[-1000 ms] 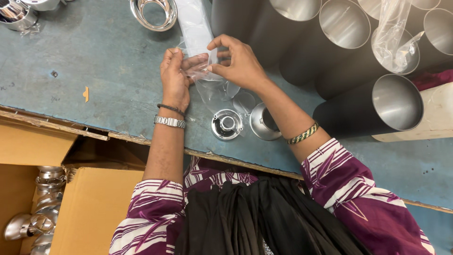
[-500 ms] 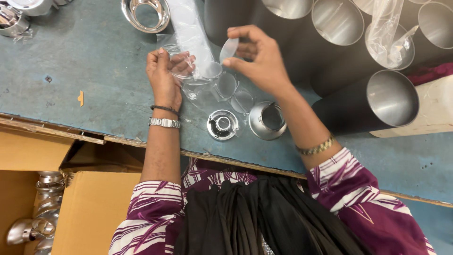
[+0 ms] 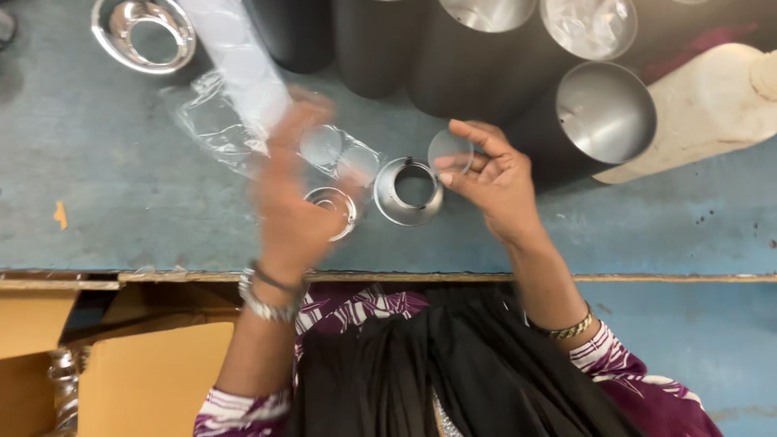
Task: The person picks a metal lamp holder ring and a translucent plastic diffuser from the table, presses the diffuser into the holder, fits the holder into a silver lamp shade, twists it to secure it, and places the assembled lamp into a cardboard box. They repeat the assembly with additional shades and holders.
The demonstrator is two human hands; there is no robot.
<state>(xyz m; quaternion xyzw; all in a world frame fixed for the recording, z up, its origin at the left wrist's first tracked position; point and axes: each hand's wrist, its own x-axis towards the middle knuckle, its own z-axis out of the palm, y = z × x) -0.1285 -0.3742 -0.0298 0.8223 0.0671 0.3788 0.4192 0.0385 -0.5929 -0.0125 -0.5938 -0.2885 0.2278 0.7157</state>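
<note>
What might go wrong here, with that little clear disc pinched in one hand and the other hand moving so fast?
1. The right hand pinches the thin clear disc only by its edge above the metal reflector cup; it may slip and fall.
2. The left hand is blurred with motion beside the small metal ring and could knock it.
3. The plastic bag of discs lies loose and open; more discs might slide out.

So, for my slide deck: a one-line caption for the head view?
Right hand holds a clear disc above a metal reflector cone; blurred left hand nears plastic wrap.
</note>
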